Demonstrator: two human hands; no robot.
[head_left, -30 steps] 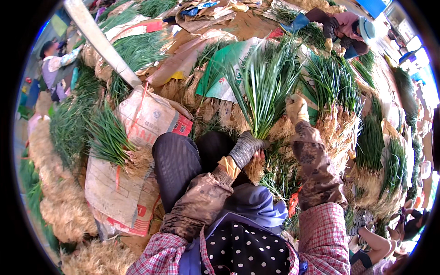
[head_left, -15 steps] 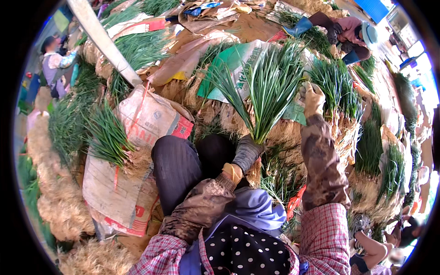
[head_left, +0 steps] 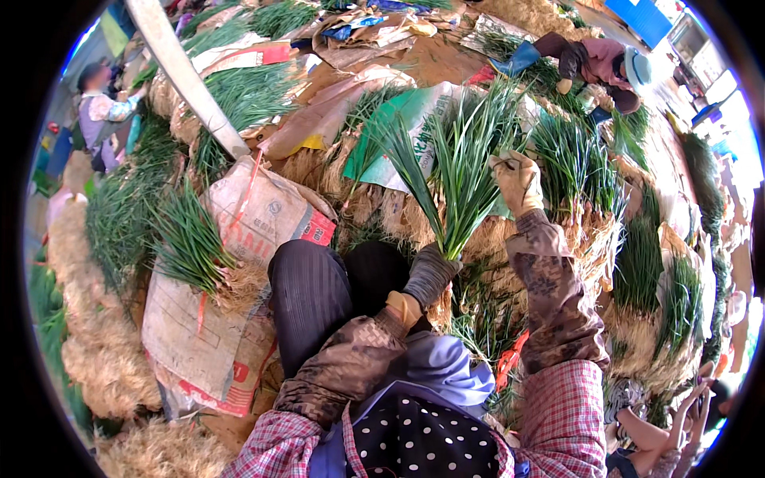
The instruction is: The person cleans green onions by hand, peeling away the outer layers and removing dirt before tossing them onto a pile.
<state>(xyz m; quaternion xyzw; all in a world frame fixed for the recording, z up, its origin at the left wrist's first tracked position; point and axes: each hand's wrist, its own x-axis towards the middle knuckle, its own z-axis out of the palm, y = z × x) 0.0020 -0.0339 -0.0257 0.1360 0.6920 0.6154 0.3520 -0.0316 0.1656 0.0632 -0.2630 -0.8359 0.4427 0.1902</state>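
Note:
My left hand, in a grey glove, is closed round the lower stems of a bunch of scallions. The bunch stands upright, its long green leaves fanning out above the fist; its root end is hidden by the glove. At the bunch's right edge is my right hand, in a pale yellowish glove, with fingers curled together. Whether a leaf is pinched in them I cannot make out. Another bunch of scallions lies on a printed sack left of my knees.
Rooted scallions stand in rows beyond and to the right. A green-and-white sack lies behind my bunch. A pale post slants in at upper left. One person bends at upper right, another is at far left, and others are at lower right.
My right hand has moved left and a little down, up to the edge of the scallion bunch. My left hand keeps its hold, nearly in place. The person at upper right has shifted their arms.

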